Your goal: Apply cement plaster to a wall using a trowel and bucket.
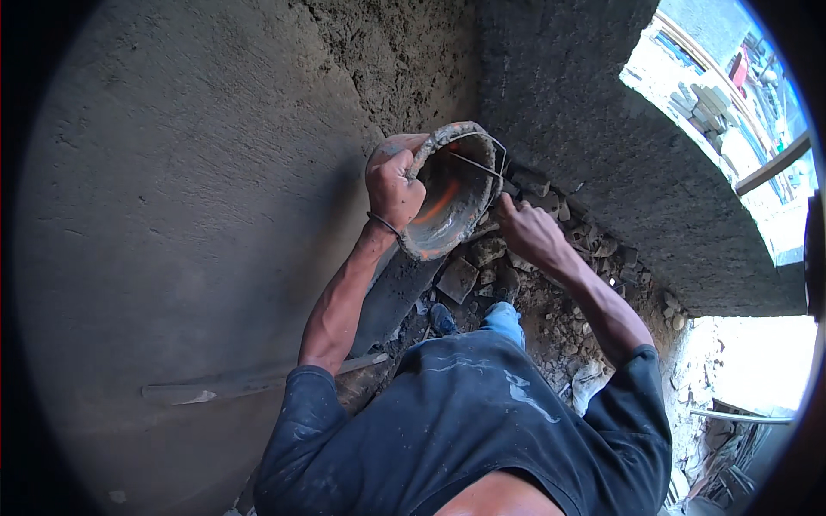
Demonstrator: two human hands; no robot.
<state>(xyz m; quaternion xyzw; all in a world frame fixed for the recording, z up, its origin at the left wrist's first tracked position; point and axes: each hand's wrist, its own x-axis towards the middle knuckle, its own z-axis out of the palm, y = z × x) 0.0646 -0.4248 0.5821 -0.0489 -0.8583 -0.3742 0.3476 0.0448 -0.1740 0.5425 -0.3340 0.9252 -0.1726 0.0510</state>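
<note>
A mortar-crusted bucket [437,206], orange where its inside shows through, is tilted so that its mouth faces me. My left hand [397,191] is closed over the left side of its rim. Thin wire [478,165], probably the bail handle, crosses the bucket's upper right side. At the right edge of the rim is my right hand [529,230], fingers curled with the index finger toward the bucket. Whatever it may hold is hidden. Wet grey mortar smears the bucket's inner wall.
To the left rises a wall with smooth grey plaster [198,215]; its upper part is rougher. A dark rough wall [594,155] stands on the right, beside bright openings. Broken stones and rubble [568,331] cover the ground by my feet. A long straight board [232,387] lies along the left wall.
</note>
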